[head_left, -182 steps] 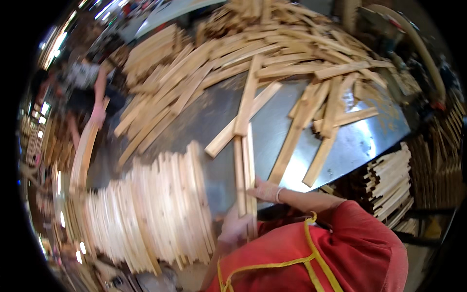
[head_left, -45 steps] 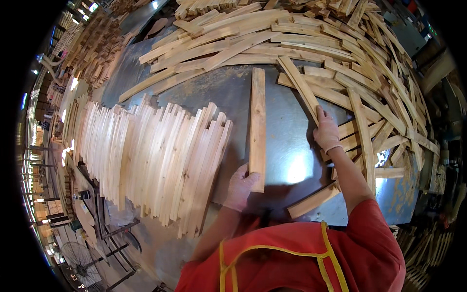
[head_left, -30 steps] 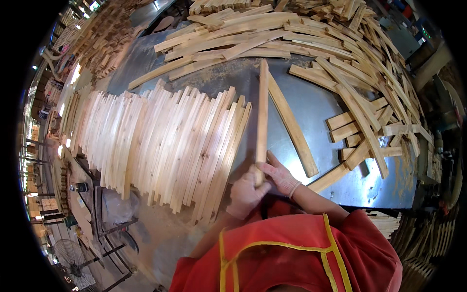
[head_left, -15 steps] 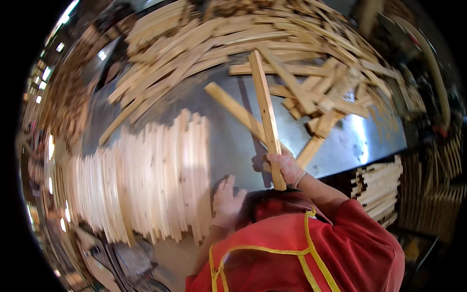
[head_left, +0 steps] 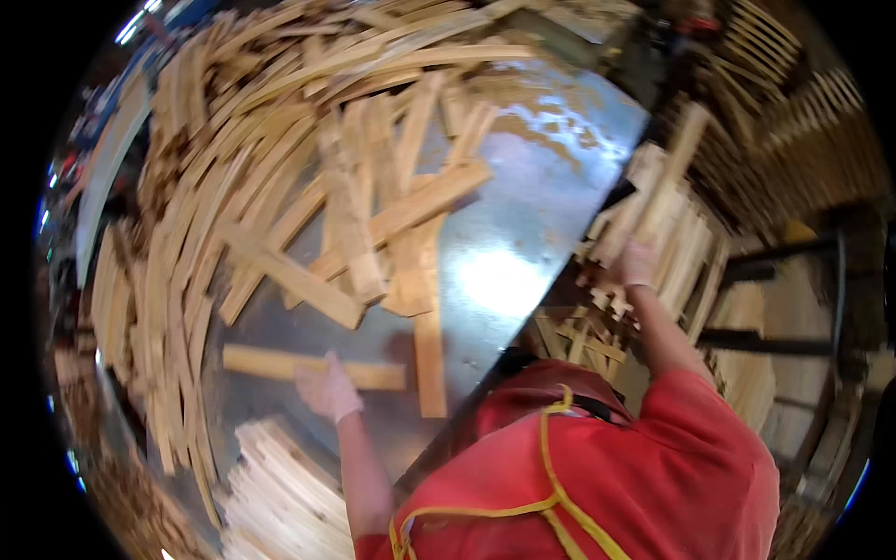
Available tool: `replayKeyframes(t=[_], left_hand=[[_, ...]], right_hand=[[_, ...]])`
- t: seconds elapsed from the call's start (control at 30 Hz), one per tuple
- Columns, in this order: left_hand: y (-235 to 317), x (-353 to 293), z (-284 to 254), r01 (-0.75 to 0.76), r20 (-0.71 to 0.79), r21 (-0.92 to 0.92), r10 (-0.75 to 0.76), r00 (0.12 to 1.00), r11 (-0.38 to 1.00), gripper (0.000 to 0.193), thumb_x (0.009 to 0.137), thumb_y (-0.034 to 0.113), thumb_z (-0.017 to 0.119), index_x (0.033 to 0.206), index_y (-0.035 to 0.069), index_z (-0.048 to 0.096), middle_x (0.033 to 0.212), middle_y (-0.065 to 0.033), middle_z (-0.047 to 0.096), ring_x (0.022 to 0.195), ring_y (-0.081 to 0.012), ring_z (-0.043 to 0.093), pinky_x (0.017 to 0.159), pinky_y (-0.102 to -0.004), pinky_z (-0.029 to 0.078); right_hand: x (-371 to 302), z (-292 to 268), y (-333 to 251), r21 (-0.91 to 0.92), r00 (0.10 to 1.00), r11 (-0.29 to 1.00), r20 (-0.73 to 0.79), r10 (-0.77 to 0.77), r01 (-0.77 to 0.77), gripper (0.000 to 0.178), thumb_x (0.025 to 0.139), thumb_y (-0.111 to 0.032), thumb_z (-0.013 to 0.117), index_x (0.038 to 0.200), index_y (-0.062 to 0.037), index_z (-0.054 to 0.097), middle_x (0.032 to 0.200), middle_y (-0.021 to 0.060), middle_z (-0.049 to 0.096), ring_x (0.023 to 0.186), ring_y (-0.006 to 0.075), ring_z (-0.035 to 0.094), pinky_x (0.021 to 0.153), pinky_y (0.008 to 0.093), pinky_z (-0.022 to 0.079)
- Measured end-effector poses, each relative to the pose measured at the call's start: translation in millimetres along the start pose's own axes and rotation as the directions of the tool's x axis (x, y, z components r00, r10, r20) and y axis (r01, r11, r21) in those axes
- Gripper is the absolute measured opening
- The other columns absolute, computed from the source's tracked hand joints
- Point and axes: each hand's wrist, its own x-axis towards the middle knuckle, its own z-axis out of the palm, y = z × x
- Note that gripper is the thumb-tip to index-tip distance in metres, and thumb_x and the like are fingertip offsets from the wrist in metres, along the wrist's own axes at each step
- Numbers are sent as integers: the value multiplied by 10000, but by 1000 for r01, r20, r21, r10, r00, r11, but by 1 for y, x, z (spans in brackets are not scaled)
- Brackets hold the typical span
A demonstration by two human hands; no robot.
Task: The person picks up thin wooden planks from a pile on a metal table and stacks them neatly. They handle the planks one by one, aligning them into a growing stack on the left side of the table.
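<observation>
Left hand (head_left: 329,387), grip unclear, touches a likely light, stiff strip (head_left: 381,376), best held mid-length; right hand (head_left: 635,264) clasps a board (head_left: 674,175).

The left head-worn fisheye looks steeply down from above, the wearer's red-clad torso (head_left: 644,467) close by at five o'clock. The metal table (head_left: 513,187) fills its middle, reaching toward one o'clock.

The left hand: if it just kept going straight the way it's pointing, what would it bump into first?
Past the single board that the left hand partly covers, probably the loose boards lying beyond on the metal table; depth is unclear, so it might pass above them.
</observation>
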Motion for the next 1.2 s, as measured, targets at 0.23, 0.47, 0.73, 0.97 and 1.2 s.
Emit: replayKeyframes(t=[0.23, 0.47, 0.73, 0.97, 1.2], left_hand=[[34, 16, 38, 108, -94, 73, -101, 990, 991, 1004, 935, 546, 668, 1659, -15, 257, 1644, -299, 377, 1534, -464, 332, 1235, -554, 327], [-8, -1, 20, 180, -86, -393, -231, 969, 902, 978, 821, 278, 827, 1627, 33, 330, 1507, -249, 503, 1308, -443, 561, 1101, -477, 501], [-123, -88, -19, 491, 438, -737, 224, 871, -465, 519, 896, 122, 752, 1362, -6, 565, 1141, -138, 705, 945, -301, 697, 907, -401, 602], [-207, -143, -30, 57, -49, -121, -63, 997, 991, 764, 876, 357, 756, 1550, 91, 513, 1542, -152, 535, 1357, -352, 541, 1140, -480, 439], [-275, -161, -34, 97, 30, 211, -105, 994, 973, 855, 906, 411, 728, 1637, 107, 405, 1666, -123, 401, 1533, -354, 364, 1274, -475, 284]], right_hand=[[78, -24, 87, 142, 925, 952, 313, 217, -271, 420, 1034, -400, 628, 1141, 2, 680, 882, 126, 718, 797, 331, 696, 680, 435, 558], [-2, -22, -73, -400, 257, 907, 898, 358, 132, 143, 966, -190, 690, 1022, -73, 748, 787, 103, 690, 732, 300, 701, 694, 372, 585], [-240, 87, -323, 544, -12, 576, 733, -680, 610, 525, 912, -340, 766, 1354, -95, 622, 1262, 204, 658, 1108, 420, 657, 957, 445, 557], [-291, 248, -352, -38, 156, 156, 438, -885, 987, 669, 869, -250, 785, 1445, -61, 504, 1405, 264, 574, 1227, 444, 608, 994, 509, 544], [-332, 187, -288, 280, -78, 780, 919, -386, -559, 438, 941, -62, 705, 1373, -12, 650, 1223, 106, 752, 1128, 266, 728, 1038, 428, 584]])
